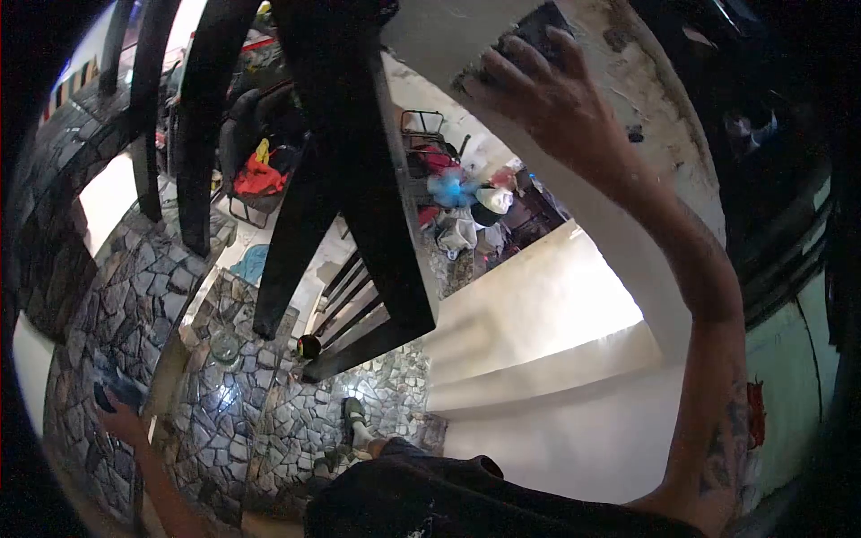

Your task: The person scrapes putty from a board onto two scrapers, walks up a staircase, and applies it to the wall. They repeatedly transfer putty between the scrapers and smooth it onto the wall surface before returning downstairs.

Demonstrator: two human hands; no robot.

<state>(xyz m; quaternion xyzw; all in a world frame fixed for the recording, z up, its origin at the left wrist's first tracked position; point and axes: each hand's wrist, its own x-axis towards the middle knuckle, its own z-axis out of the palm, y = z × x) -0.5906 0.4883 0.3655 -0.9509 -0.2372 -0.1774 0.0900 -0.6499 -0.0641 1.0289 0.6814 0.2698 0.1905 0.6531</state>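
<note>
My right hand (552, 103) reaches up at the top right, fingers bent over a dark flat block (545, 29) that lies against the pale plastered surface (439, 36). Beside it the surface shows a rough, brownish patch (641, 81). Low at the far left, my left hand (123, 423) is wrapped round a dark object (106, 394), partly blurred, in front of the stone-patterned floor. What exactly this object is cannot be made out.
Black railing bars (359, 161) cross the upper left and centre. Stone-patterned steps (215, 421) lie below. Beyond the railing are a chair with a red cloth (260, 177) and a heap of bags (459, 229). A pale wall (556, 403) stands at the lower right.
</note>
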